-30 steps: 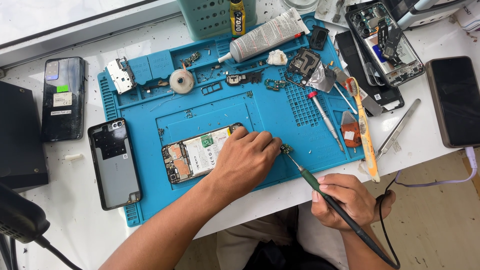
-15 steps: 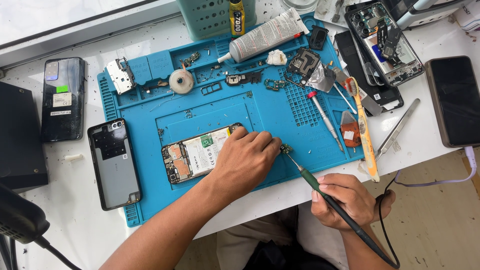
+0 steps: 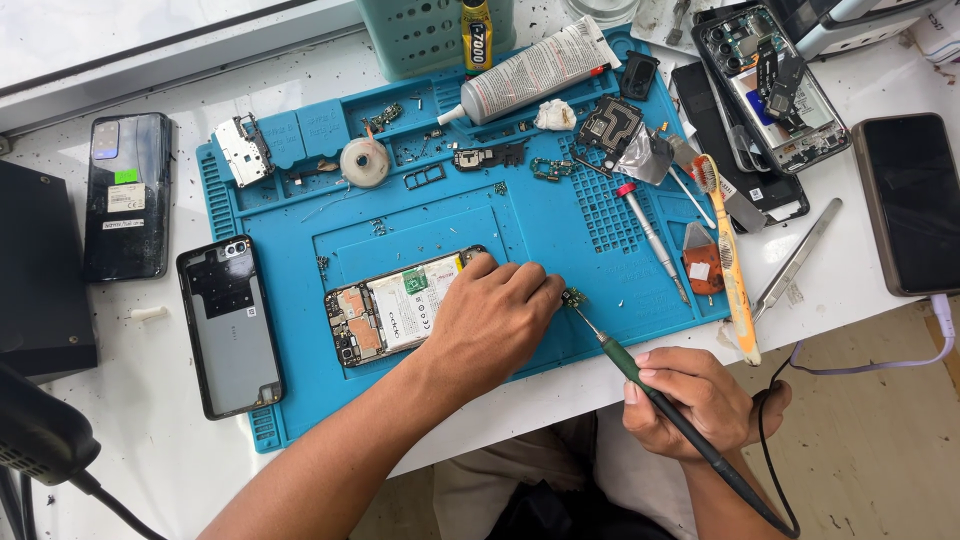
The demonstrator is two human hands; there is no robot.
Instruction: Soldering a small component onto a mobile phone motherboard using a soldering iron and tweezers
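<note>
— Nothing has shifted since a moment ago: both your hands sit exactly where they were.

— And your left hand [image 3: 497, 312]?

— Curled, fingers bunched together, pressing down on the right end of the opened phone [image 3: 385, 306] that lies on the blue mat [image 3: 560, 220], near the mat's front edge. Its fingertips pinch a small part [image 3: 573, 297] just beside the phone; how exactly they hold it, you cannot tell.

— Your right hand [image 3: 695, 400]?

— Closed around the soldering iron [image 3: 640, 372], off the desk's front edge, pen-style. The iron's tip meets that small part at your left fingertips.

— What's around you?

— A phone back cover [image 3: 230, 325] lies at the mat's left edge, a dark phone [image 3: 125, 195] well beyond it toward the desk's left side. A glue tube [image 3: 535, 70] rests at the mat's back edge, a screwdriver [image 3: 650, 235] and toothbrush [image 3: 728, 255] toward its right edge, tweezers [image 3: 797, 260] on the desk past them.
</note>
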